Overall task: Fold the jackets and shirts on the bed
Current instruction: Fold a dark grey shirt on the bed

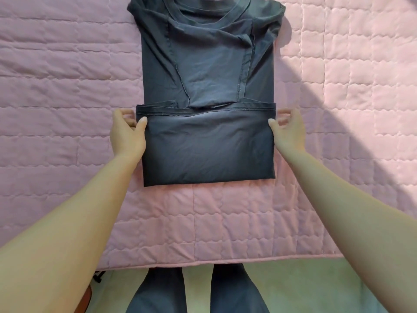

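On the bed (pixel 56 91), centre toward 12 o'clock: one dark grey shirt (pixel 207 71). Sides and sleeves are turned in, and the lower part is folded up so the hem (pixel 206 110) lies across the middle. Left to do, I judge: one more fold toward the collar (pixel 207 21) at 12. No other garments in view.

Left hand (pixel 128 132) at 9 o'clock of the flap, right hand (pixel 288 129) at 3, well apart. Thumbs touch the flap's edges, fingers curled beside the hem corners; pinching or not, cannot tell.

Shirt: thin soft knit, limp, stitched seams, rectangular now. Bedcover: pink quilt, puffy squares.
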